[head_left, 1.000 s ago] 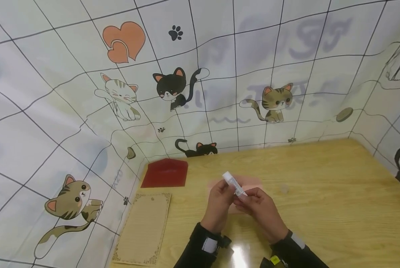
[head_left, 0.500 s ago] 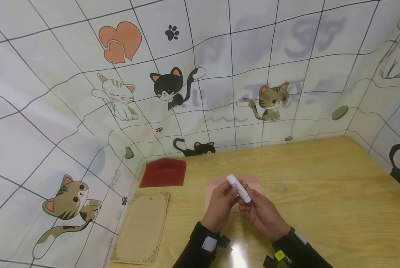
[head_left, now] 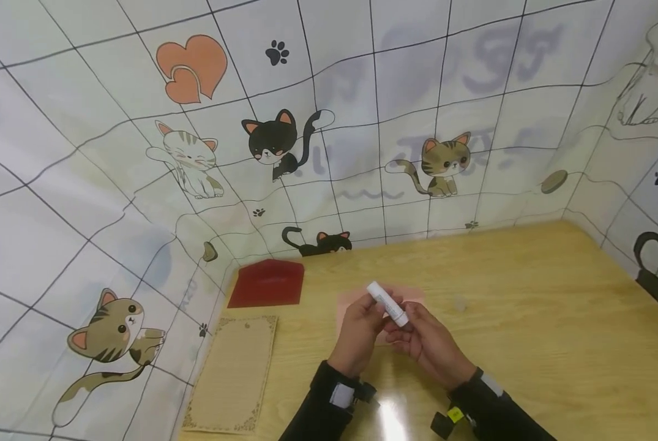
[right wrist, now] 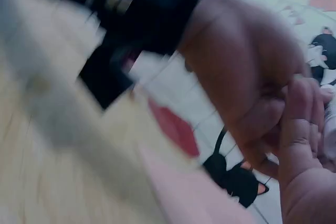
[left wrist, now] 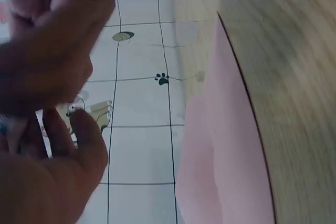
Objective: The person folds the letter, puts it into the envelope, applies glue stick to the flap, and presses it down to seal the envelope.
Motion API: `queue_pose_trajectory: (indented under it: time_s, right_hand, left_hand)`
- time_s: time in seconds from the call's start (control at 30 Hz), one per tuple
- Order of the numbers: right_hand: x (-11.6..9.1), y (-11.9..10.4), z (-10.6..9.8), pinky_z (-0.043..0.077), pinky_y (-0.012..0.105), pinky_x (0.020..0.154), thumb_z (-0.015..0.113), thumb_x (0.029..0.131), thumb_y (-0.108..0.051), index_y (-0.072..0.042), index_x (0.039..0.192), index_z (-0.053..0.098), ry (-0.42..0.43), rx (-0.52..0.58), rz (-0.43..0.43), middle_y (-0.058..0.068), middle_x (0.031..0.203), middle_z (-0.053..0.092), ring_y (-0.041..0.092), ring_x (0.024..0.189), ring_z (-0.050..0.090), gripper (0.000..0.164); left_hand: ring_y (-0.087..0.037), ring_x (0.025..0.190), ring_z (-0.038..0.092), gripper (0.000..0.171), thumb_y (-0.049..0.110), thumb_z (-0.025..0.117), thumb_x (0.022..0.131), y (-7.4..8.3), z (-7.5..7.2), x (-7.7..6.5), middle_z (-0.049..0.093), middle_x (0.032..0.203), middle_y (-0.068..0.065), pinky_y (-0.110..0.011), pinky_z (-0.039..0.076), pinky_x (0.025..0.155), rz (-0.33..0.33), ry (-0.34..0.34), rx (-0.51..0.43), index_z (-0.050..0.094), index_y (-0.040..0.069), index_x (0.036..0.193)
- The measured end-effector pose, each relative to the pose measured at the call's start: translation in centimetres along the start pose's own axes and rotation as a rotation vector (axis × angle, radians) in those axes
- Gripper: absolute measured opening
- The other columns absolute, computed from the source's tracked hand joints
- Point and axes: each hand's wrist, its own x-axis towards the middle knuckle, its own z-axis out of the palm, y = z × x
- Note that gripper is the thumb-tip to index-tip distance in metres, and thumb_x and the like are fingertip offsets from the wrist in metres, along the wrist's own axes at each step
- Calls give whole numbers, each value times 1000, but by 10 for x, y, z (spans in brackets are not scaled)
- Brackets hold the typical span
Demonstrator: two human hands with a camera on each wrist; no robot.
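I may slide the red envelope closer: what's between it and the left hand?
In the head view, from the red envelope to the left hand, bare wooden tabletop comes first, then the left part of the pink paper.

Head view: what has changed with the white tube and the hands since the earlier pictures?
The right hand has turned at the lower end of the white tube, so more of its fingers show below it. Nothing was visibly let go.

The left hand still holds the tube; the red envelope, pink paper and bordered sheet stayed put.
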Motion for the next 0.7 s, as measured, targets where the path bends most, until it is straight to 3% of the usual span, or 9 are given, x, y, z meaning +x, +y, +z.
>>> queue_pose_trajectory:
  time_s: [0.07, 0.13, 0.2, 0.3, 0.37, 0.4, 0.47, 0.6, 0.7]
  right_hand:
    - [0, -3, 1, 67, 27, 100, 36, 126, -37, -15, 143, 43, 10, 57, 30, -4, 120, 78, 6, 108, 79, 28]
    - [1, -6, 5, 67, 26, 98, 46, 124, -28, -13, 144, 41, 115, -23, 27, 3, 122, 79, 5, 105, 80, 25]
    - [3, -7, 12, 67, 26, 95, 59, 120, -19, -9, 143, 42, 253, -241, -19, 11, 125, 83, 8, 106, 82, 30]
    - [4, -7, 21, 70, 33, 89, 80, 107, -13, -4, 138, 51, 439, -728, -116, 21, 126, 85, 20, 107, 87, 43]
    - [4, -8, 25, 71, 35, 86, 89, 100, -17, -4, 136, 55, 508, -960, -156, 20, 124, 86, 25, 107, 87, 51]
    - [4, -10, 26, 71, 36, 84, 90, 100, -20, -4, 137, 56, 494, -977, -157, 19, 121, 86, 26, 106, 87, 53]
    - [3, -15, 25, 71, 36, 81, 81, 108, -27, -5, 144, 52, 370, -804, -123, 17, 117, 85, 25, 102, 87, 51]
    - [2, -24, 16, 70, 30, 83, 47, 124, -39, -12, 157, 40, 109, -243, 31, 5, 113, 78, 12, 97, 82, 43]
    - [1, -26, 11, 69, 29, 91, 43, 125, -39, -14, 160, 41, 54, -114, 64, -2, 112, 75, 10, 100, 80, 43]
  left_hand:
    - [-13, 130, 71, 34, 4, 54, 116, 2, -4, 0, 80, 141, -13, -43, 54, 120, 4, -28, 0, 69, -3, 146]
    - [-13, 127, 72, 32, 4, 57, 114, 3, -3, 0, 81, 137, -15, -41, 55, 117, 24, 16, 29, 71, -4, 142]
    - [-13, 122, 74, 29, 6, 65, 112, 2, 1, -1, 83, 132, -15, -37, 57, 111, 25, 110, 69, 75, -4, 137]
    - [-16, 119, 77, 26, 10, 76, 107, 0, 6, -4, 85, 126, -15, -34, 58, 104, 15, 242, 106, 80, -1, 130]
    - [-17, 119, 78, 27, 11, 78, 106, 1, 8, -7, 85, 126, -13, -33, 57, 103, 12, 267, 100, 80, 1, 131]
    - [-17, 121, 77, 26, 11, 76, 107, 2, 8, -7, 84, 128, -14, -35, 58, 105, 18, 255, 90, 80, 2, 132]
    - [-17, 121, 75, 28, 11, 70, 111, 5, 7, -8, 82, 131, -12, -36, 58, 107, 26, 202, 72, 78, 3, 136]
    - [-17, 125, 73, 31, 8, 61, 115, 10, 1, -6, 78, 138, -13, -39, 58, 115, 35, 85, 32, 74, 2, 141]
    - [-17, 130, 73, 32, 6, 62, 114, 11, 1, -5, 77, 143, -16, -43, 58, 119, 42, 86, 35, 74, -3, 142]
